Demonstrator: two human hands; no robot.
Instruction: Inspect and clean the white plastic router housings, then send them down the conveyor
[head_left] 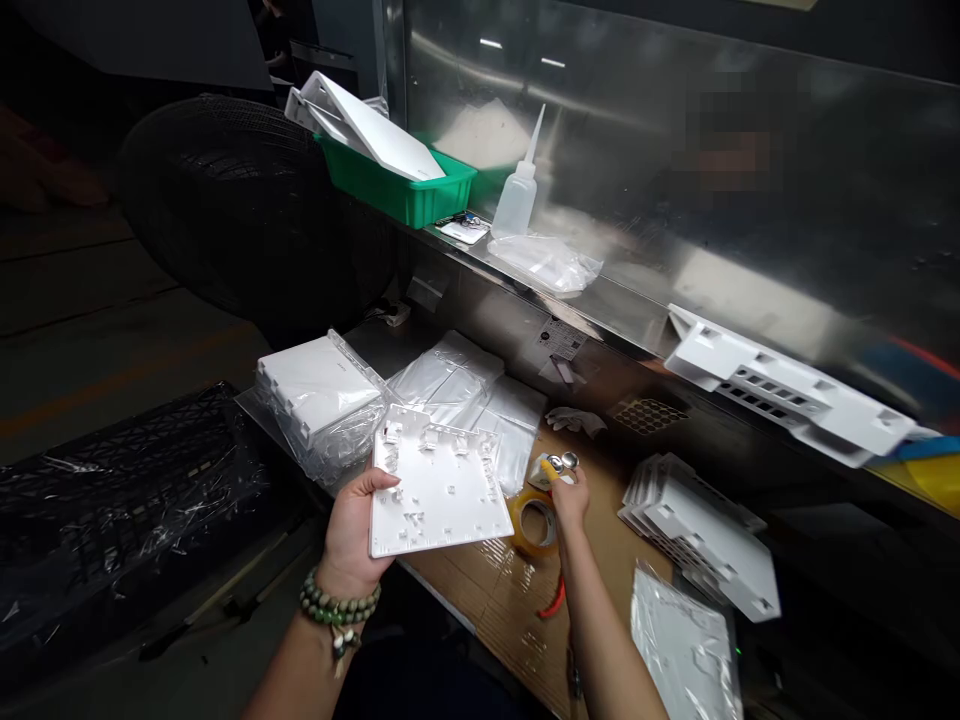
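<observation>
My left hand (355, 530) is closed on the left edge of a white plastic cover (442, 500), thumb on top. The cover's inner side faces up, showing small clips and posts along its edges. My right hand (571, 497) is over the cardboard-covered bench, fingers bent together beside small round silvery pieces (570, 460) and a yellow tip. What its fingers pinch is too small to make out. Just left of it lies a roll of yellowish tape (534, 524). A red curved item (553, 598) lies below the roll, partly behind my right forearm.
Bagged white covers (319, 385) and clear plastic bags (450, 375) lie at the left. White slotted parts (705, 530) stand stacked at the right, above a bagged panel (686, 640). The metal shelf holds a green bin (397, 190), a squeeze bottle (516, 200) and a white slotted part (787, 385).
</observation>
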